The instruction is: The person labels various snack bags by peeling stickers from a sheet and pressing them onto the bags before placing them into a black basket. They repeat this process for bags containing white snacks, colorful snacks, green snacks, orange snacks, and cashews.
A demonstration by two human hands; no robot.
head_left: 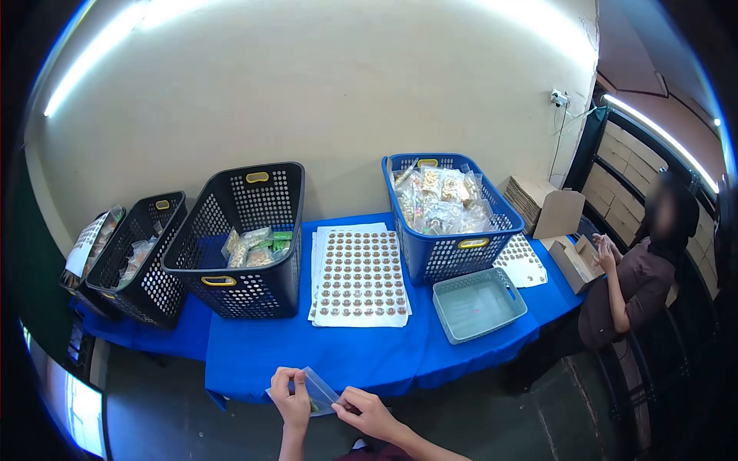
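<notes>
My left hand [290,396] and my right hand [367,412] both pinch a small clear plastic pouch [319,388] with something green inside, held at the near edge of the blue-covered table [361,357]. The left fingers grip its upper left corner. The right fingers hold its lower right edge. A stack of sticker sheets [360,274] covered in round brown stickers lies on the table just beyond my hands.
A black basket [242,242] holding filled pouches stands left, with two more black baskets [142,257] beside it. A blue basket [446,211] full of pouches and a small grey tray [478,303] sit right. A seated person [634,284] handles cardboard boxes [573,257] at the table's right end.
</notes>
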